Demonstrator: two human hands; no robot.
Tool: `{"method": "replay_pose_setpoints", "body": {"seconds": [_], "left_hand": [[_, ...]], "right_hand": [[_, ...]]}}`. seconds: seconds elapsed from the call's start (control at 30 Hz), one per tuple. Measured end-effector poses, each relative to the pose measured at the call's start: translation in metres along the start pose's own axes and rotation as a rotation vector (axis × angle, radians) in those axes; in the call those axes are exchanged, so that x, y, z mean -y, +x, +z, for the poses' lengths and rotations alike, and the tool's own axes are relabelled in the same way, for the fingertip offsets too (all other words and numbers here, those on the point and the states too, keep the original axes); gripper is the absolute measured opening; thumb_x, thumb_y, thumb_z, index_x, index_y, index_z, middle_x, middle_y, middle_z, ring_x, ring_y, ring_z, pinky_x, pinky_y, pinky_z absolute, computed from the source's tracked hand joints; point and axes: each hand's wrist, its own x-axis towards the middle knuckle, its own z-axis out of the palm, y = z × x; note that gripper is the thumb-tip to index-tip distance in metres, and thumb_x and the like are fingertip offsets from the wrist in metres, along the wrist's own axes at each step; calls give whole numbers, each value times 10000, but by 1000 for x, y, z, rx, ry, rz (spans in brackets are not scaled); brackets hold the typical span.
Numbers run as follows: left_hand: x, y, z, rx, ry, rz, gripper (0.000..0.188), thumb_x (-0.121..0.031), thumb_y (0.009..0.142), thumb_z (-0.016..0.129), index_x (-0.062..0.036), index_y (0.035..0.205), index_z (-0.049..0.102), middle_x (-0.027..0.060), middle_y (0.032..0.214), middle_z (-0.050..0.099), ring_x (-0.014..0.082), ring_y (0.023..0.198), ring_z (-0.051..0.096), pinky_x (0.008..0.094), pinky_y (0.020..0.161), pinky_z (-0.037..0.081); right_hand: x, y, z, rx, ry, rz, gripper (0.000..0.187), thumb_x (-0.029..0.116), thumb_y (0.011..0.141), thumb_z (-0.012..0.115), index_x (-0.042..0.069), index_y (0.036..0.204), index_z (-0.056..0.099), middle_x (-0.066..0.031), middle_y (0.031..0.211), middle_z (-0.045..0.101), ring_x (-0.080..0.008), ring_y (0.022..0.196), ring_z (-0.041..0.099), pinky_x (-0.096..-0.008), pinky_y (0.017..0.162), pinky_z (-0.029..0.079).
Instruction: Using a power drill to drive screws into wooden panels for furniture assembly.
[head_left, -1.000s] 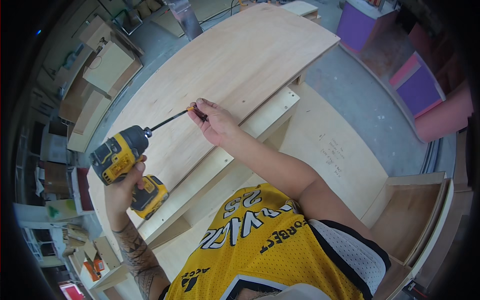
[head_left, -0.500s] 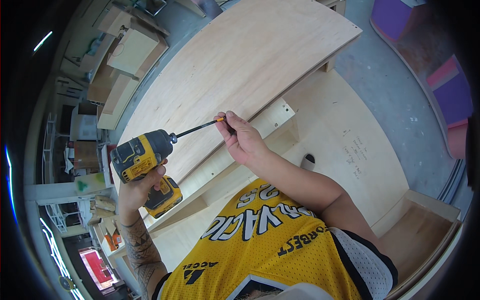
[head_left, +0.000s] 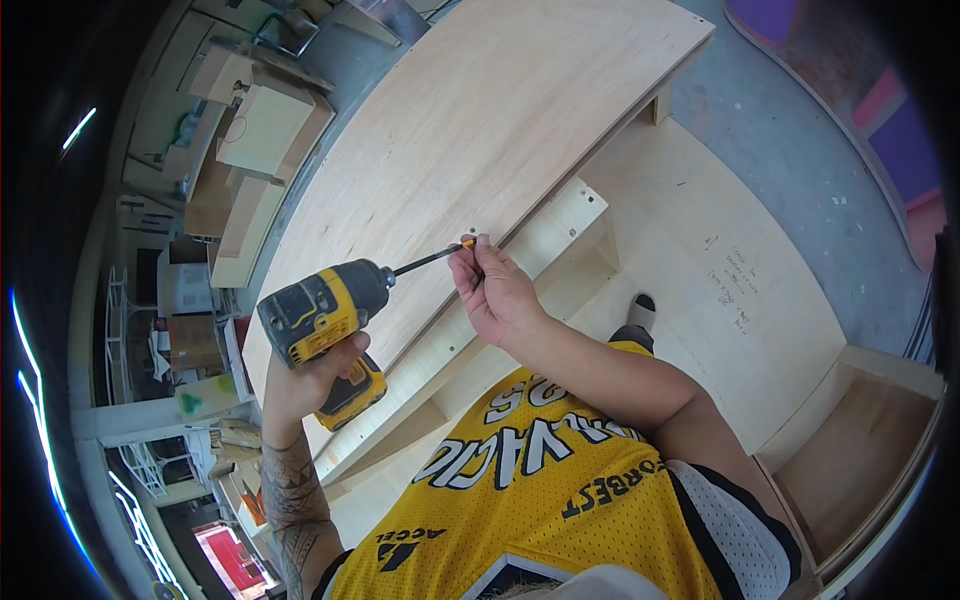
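Note:
My left hand [head_left: 318, 378] is wrapped round the handle of a yellow and black cordless impact driver [head_left: 322, 308]. Its long dark bit [head_left: 428, 261] points right and slightly away from me, over the pale plywood panel [head_left: 440, 130]. At the bit's orange-banded tip [head_left: 467, 244], my right hand [head_left: 505, 302] pinches with thumb and fingers. Something small and dark shows among the curled fingers of that hand; I cannot make out what it is. Both hands are above the panel's near edge.
Beneath the panel runs a wooden rail [head_left: 555, 232] with screw holes. A curved plywood base [head_left: 740, 220] with handwriting extends right, ending at an open wooden box [head_left: 850, 450]. Wooden cabinets [head_left: 265, 130] stand back left. Purple and pink curved pieces [head_left: 905, 150] stand far right.
The driver and both hands have shifted a little right in the picture, with the view turning slightly. The grips look the same.

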Motion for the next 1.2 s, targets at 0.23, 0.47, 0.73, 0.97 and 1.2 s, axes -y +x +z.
{"method": "replay_pose_setpoints", "body": {"seconds": [0.23, 0.47, 0.73, 0.97, 1.2], "left_hand": [[-13, 30, -9, 92, 185, -1, 307, -201, 875, 848, -21, 1081, 707, 50, 871, 715, 104, 650, 645, 272, 595, 541], [-35, 50, -17, 185, 329, -1, 367, -230, 862, 846, -24, 1131, 705, 59, 917, 729, 108, 661, 663, 284, 605, 565], [-68, 73, -19, 254, 403, -58, 341, -222, 869, 837, -42, 1125, 700, 13, 822, 683, 87, 621, 634, 273, 585, 547], [-89, 105, -21, 385, 482, -151, 331, -269, 888, 799, -53, 1122, 709, 21, 794, 679, 99, 610, 641, 276, 585, 537], [-94, 114, -14, 405, 522, -173, 342, -275, 881, 792, -51, 1128, 714, 30, 762, 683, 106, 583, 642, 282, 591, 543]], "right_hand": [[-7, 12, 2, 25, -15, -74, 245, 263, 1109, 550, 59, 1223, 625, -67, 990, 703, -109, 826, 682, -209, 743, 589], [-16, 21, 2, 24, -30, -121, 235, 268, 1105, 560, 71, 1212, 629, -68, 984, 704, -116, 834, 681, -217, 745, 593], [-16, 19, 6, -68, -69, -108, 241, 302, 1105, 563, 73, 1147, 626, -20, 855, 652, -87, 713, 619, -209, 634, 544], [25, -7, -4, -14, -473, -284, 297, 328, 1106, 547, 74, 1000, 661, 77, 682, 415, -25, 562, 355, -215, 480, 271], [106, 20, 32, 102, -863, -900, 252, 190, 1074, 520, 9, 1001, 681, 56, 646, 422, -33, 585, 359, -238, 527, 303]]}}
